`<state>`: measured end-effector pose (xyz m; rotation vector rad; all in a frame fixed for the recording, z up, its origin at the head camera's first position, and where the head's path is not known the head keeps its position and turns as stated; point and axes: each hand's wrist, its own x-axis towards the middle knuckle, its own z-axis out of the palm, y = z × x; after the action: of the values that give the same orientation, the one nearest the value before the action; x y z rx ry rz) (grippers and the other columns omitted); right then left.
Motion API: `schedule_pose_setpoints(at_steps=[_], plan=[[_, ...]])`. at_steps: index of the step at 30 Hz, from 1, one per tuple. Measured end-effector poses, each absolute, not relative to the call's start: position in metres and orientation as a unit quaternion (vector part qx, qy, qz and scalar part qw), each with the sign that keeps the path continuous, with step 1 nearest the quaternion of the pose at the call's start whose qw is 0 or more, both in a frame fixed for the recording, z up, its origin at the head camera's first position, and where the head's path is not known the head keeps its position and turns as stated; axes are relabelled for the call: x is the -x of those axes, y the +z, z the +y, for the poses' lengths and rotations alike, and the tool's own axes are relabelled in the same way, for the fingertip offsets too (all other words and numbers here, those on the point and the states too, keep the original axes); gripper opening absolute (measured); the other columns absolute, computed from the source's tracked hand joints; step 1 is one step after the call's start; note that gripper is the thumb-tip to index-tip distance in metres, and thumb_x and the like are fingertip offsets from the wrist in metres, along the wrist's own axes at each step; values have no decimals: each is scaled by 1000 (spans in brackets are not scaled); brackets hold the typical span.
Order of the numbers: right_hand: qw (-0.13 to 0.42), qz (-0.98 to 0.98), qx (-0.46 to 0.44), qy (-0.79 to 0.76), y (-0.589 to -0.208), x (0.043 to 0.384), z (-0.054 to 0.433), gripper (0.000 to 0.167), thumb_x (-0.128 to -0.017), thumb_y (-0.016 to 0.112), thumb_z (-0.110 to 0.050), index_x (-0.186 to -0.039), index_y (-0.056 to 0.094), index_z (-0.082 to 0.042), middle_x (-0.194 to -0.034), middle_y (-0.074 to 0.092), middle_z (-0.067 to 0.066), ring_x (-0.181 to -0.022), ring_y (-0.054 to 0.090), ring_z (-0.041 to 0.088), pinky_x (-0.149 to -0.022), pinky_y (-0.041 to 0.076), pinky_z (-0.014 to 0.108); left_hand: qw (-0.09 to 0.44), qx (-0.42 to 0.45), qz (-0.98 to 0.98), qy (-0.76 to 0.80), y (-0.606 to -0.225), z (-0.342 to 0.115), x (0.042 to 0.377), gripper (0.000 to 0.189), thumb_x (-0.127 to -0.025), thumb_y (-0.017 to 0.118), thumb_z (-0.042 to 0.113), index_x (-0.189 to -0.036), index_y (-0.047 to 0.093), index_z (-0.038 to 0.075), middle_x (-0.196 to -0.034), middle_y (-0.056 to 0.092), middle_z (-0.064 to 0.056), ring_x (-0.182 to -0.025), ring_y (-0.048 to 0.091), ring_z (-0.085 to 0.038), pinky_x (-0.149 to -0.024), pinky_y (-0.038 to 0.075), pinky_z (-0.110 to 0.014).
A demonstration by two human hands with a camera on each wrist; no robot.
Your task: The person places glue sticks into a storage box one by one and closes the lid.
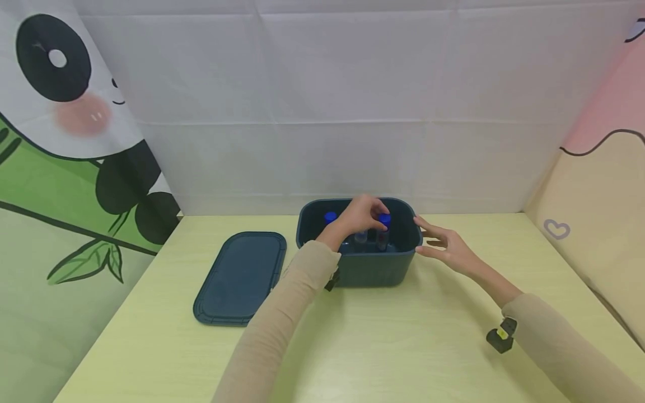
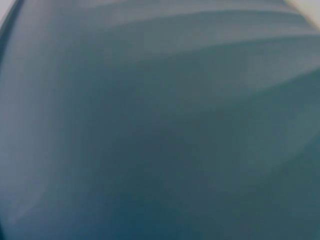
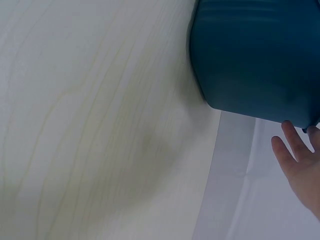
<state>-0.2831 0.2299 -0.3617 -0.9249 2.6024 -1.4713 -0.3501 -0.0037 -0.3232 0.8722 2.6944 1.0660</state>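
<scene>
A dark teal bin (image 1: 373, 271) stands near the back of the table. Reaching over its near-left rim, my left hand (image 1: 359, 215) pinches the blue cap of a clear tube (image 1: 382, 240) inside the bin. Beside it, another clear tube (image 1: 360, 237) shows under the hand, its top hidden. A further blue cap (image 1: 330, 217) pokes up at the bin's left. My right hand (image 1: 448, 246) has its fingers spread against the bin's right rim; in the right wrist view the hand (image 3: 304, 167) shows at the right edge. Only blurred teal bin wall (image 2: 160, 125) fills the left wrist view.
A flat dark teal lid (image 1: 241, 278) lies on the pale wood-grain table (image 1: 383, 347), left of the bin. Close behind the bin hangs a white cloth backdrop (image 1: 312, 112). Printed cartoon cloths (image 1: 75, 224) flank the table.
</scene>
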Motion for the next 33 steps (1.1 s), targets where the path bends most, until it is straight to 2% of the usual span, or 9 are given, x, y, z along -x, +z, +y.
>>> schedule_pose_setpoints(at_steps=[14, 25, 33], plan=[[-1, 835, 291, -467, -366, 283, 228, 62, -87, 59, -8, -141, 29, -1, -145, 25, 20, -119, 40, 46, -94, 32, 60, 84, -268, 900, 332, -325, -7, 347, 33, -75, 74, 12, -106, 65, 3, -103, 66, -7, -92, 63, -15, -82, 49, -22], [-1, 834, 292, -468, -367, 284, 227, 62, -87, 58, -6, -141, 28, -2, -145, 25, 20, -119, 40, 45, -94, 33, 60, 56, -272, 913, 298, -328, -6, 348, 34, -76, 74, 20, -105, 65, 5, -103, 66, -6, -92, 63, -15, -82, 48, -22], [2, 834, 292, -469, -370, 286, 227, 62, -88, 58, -9, -142, 28, -3, -146, 24, 18, -119, 40, 46, -95, 32, 60, 52, -270, 908, 315, -332, -9, 348, 34, -75, 75, 19, -105, 65, 6, -103, 66, -6, -91, 64, -14, -80, 49, -21]])
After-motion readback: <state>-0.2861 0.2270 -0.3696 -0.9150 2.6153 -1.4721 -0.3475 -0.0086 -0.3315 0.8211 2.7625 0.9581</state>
